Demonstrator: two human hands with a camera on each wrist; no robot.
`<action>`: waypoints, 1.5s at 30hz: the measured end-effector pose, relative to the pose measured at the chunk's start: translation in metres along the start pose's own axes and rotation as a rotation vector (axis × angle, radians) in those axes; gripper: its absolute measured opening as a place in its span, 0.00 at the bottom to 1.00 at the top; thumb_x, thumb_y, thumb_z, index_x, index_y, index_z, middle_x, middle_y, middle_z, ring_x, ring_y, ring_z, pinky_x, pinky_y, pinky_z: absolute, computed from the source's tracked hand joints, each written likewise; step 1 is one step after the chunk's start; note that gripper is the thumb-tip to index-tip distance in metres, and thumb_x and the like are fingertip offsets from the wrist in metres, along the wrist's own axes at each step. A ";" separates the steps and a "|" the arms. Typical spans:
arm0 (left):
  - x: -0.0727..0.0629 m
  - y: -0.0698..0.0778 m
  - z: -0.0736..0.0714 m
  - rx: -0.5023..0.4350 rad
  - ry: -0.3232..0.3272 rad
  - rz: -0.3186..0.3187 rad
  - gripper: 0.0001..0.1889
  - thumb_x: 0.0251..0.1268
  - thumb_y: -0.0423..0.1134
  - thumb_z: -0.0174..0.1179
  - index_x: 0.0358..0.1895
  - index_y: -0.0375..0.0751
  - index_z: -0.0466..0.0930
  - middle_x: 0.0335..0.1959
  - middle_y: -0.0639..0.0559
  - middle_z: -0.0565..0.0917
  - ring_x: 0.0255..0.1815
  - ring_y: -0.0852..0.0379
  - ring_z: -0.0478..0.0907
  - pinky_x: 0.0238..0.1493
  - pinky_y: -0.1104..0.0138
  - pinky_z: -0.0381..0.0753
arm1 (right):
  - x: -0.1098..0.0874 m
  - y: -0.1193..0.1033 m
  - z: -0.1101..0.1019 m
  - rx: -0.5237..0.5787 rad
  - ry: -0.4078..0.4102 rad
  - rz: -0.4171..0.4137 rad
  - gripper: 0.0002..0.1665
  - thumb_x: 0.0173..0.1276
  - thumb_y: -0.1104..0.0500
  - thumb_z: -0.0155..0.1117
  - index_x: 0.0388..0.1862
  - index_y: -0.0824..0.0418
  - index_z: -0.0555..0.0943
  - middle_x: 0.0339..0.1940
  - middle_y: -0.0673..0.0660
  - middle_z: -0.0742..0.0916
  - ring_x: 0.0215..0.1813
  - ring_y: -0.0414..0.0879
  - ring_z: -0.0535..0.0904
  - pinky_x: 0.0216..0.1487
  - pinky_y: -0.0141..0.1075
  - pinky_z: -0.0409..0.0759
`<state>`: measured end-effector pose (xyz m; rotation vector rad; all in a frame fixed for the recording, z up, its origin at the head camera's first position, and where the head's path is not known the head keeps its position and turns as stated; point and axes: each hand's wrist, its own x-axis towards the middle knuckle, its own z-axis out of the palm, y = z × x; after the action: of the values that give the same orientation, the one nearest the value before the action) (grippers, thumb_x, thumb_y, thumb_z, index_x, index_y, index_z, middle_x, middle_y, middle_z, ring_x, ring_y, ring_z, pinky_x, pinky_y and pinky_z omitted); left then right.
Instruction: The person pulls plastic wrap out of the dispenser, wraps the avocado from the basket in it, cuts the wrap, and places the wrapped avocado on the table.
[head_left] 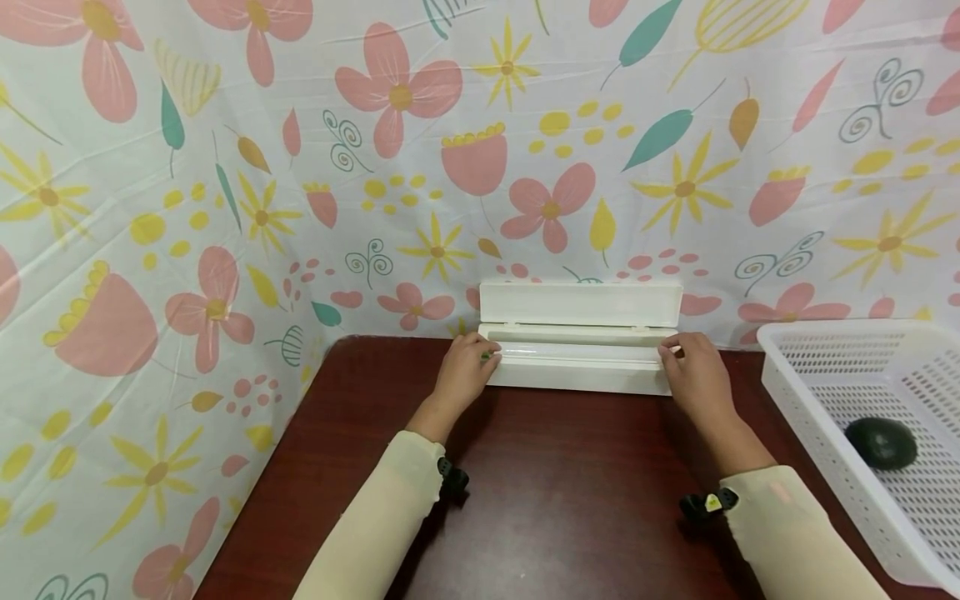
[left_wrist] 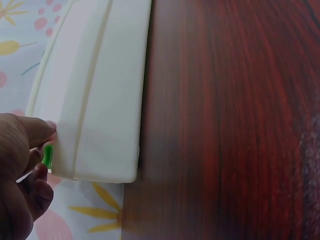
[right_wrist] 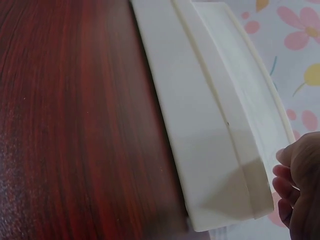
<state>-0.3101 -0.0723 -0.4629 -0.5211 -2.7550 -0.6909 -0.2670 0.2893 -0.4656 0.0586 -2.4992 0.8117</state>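
Note:
A long white plastic wrap dispenser stands at the table's back edge, its lid raised against the cloth behind. Glossy clear plastic wrap spans the box opening from one hand to the other. At the box's left end, my left hand pinches the wrap between thumb and fingers. A small green piece shows between those fingers. My right hand pinches at the right end, thumb against curled fingers; the wrap there is mostly hidden behind the fingertips.
A white perforated basket stands at the right with a dark green oval fruit inside. The dark reddish wooden table lies in front of the box. A flowered cloth hangs behind and at the left.

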 end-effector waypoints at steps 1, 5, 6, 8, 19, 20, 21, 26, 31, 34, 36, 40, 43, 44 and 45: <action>0.000 0.000 0.000 0.001 -0.002 -0.005 0.13 0.74 0.47 0.61 0.52 0.49 0.88 0.48 0.54 0.83 0.48 0.54 0.75 0.45 0.66 0.80 | 0.000 0.000 0.000 0.003 0.004 -0.003 0.11 0.77 0.61 0.57 0.45 0.70 0.80 0.45 0.70 0.81 0.47 0.64 0.78 0.46 0.57 0.74; 0.000 0.001 0.000 -0.011 -0.009 -0.032 0.13 0.74 0.48 0.60 0.52 0.49 0.88 0.49 0.53 0.83 0.50 0.53 0.76 0.46 0.64 0.81 | 0.001 0.000 -0.001 0.015 0.015 -0.007 0.11 0.77 0.61 0.57 0.45 0.70 0.80 0.44 0.70 0.82 0.47 0.64 0.78 0.47 0.57 0.74; 0.001 0.002 0.000 -0.018 -0.014 -0.040 0.13 0.74 0.48 0.60 0.52 0.49 0.88 0.49 0.53 0.83 0.50 0.53 0.77 0.46 0.64 0.81 | 0.001 0.000 -0.001 0.018 0.015 -0.003 0.11 0.77 0.61 0.57 0.45 0.70 0.80 0.44 0.70 0.83 0.47 0.63 0.79 0.47 0.56 0.73; 0.001 0.002 0.000 -0.036 -0.023 -0.052 0.13 0.74 0.48 0.60 0.51 0.49 0.88 0.49 0.52 0.83 0.52 0.52 0.77 0.46 0.64 0.82 | 0.001 0.000 -0.001 0.023 0.012 0.006 0.11 0.77 0.61 0.56 0.45 0.70 0.79 0.44 0.70 0.83 0.47 0.63 0.79 0.48 0.56 0.73; 0.011 0.000 -0.003 -0.094 -0.060 -0.069 0.10 0.73 0.45 0.62 0.46 0.47 0.89 0.48 0.50 0.83 0.65 0.46 0.75 0.51 0.59 0.81 | 0.003 -0.003 -0.005 0.039 0.034 0.003 0.13 0.79 0.59 0.55 0.47 0.71 0.78 0.42 0.69 0.83 0.45 0.62 0.78 0.45 0.53 0.72; 0.011 -0.001 -0.003 -0.095 -0.059 -0.070 0.10 0.73 0.45 0.62 0.46 0.47 0.89 0.48 0.51 0.83 0.66 0.46 0.74 0.52 0.59 0.81 | 0.003 -0.003 -0.005 0.038 0.034 0.005 0.13 0.79 0.59 0.55 0.47 0.71 0.78 0.42 0.69 0.83 0.45 0.61 0.78 0.45 0.52 0.72; 0.011 -0.001 -0.002 -0.093 -0.057 -0.070 0.10 0.73 0.45 0.61 0.46 0.47 0.89 0.48 0.51 0.83 0.65 0.47 0.75 0.52 0.59 0.81 | 0.002 -0.003 -0.005 0.039 0.033 0.006 0.13 0.79 0.59 0.55 0.47 0.71 0.78 0.42 0.69 0.83 0.45 0.61 0.78 0.45 0.52 0.71; 0.010 -0.003 0.002 -0.067 -0.032 -0.053 0.10 0.74 0.46 0.60 0.47 0.47 0.88 0.47 0.53 0.82 0.53 0.52 0.76 0.47 0.62 0.80 | 0.001 -0.003 -0.004 0.042 0.034 0.008 0.13 0.79 0.60 0.55 0.47 0.72 0.78 0.42 0.69 0.82 0.45 0.61 0.77 0.46 0.52 0.71; 0.010 -0.003 0.005 -0.064 0.023 -0.002 0.10 0.75 0.44 0.60 0.46 0.45 0.88 0.43 0.53 0.81 0.46 0.53 0.73 0.45 0.63 0.77 | 0.001 -0.004 -0.005 0.058 0.051 -0.010 0.13 0.79 0.61 0.55 0.46 0.72 0.78 0.42 0.70 0.82 0.45 0.61 0.76 0.46 0.51 0.70; 0.010 -0.002 0.005 -0.068 0.047 0.021 0.09 0.75 0.43 0.60 0.45 0.44 0.87 0.43 0.52 0.82 0.48 0.52 0.74 0.49 0.61 0.78 | 0.000 -0.005 -0.005 0.069 0.059 -0.009 0.12 0.78 0.61 0.55 0.46 0.73 0.78 0.43 0.70 0.82 0.45 0.61 0.76 0.46 0.51 0.70; 0.010 -0.002 0.005 -0.068 0.054 0.026 0.09 0.75 0.43 0.59 0.45 0.43 0.87 0.45 0.51 0.83 0.50 0.51 0.74 0.52 0.60 0.78 | 0.000 -0.005 -0.006 0.078 0.061 -0.003 0.13 0.78 0.61 0.55 0.46 0.72 0.78 0.45 0.70 0.82 0.47 0.62 0.76 0.47 0.52 0.70; 0.012 0.000 0.004 -0.065 0.053 0.029 0.10 0.76 0.42 0.57 0.45 0.41 0.84 0.47 0.49 0.84 0.53 0.49 0.75 0.56 0.58 0.77 | -0.002 -0.005 -0.006 0.099 0.043 0.030 0.14 0.80 0.59 0.53 0.49 0.70 0.77 0.53 0.69 0.85 0.51 0.62 0.79 0.50 0.54 0.72; 0.012 0.001 0.004 -0.056 0.048 0.028 0.10 0.78 0.43 0.56 0.45 0.41 0.83 0.47 0.49 0.85 0.51 0.49 0.75 0.56 0.58 0.76 | -0.003 -0.005 -0.005 0.097 0.024 0.053 0.15 0.81 0.56 0.51 0.51 0.67 0.76 0.55 0.66 0.87 0.50 0.59 0.81 0.46 0.45 0.75; 0.012 0.002 0.004 -0.054 0.046 0.027 0.10 0.78 0.43 0.55 0.46 0.41 0.82 0.47 0.49 0.85 0.51 0.49 0.75 0.55 0.58 0.75 | -0.004 -0.005 -0.005 0.095 0.020 0.055 0.15 0.81 0.55 0.50 0.52 0.66 0.75 0.55 0.66 0.87 0.49 0.58 0.82 0.44 0.40 0.74; 0.012 0.002 0.004 -0.052 0.045 0.027 0.10 0.78 0.43 0.55 0.46 0.41 0.82 0.47 0.49 0.85 0.50 0.49 0.75 0.55 0.58 0.75 | -0.004 -0.006 -0.005 0.095 0.017 0.054 0.15 0.82 0.55 0.49 0.51 0.66 0.75 0.54 0.65 0.88 0.48 0.57 0.82 0.42 0.36 0.73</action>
<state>-0.3210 -0.0651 -0.4611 -0.5458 -2.6897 -0.7597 -0.2601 0.2872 -0.4609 0.0167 -2.4548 0.9497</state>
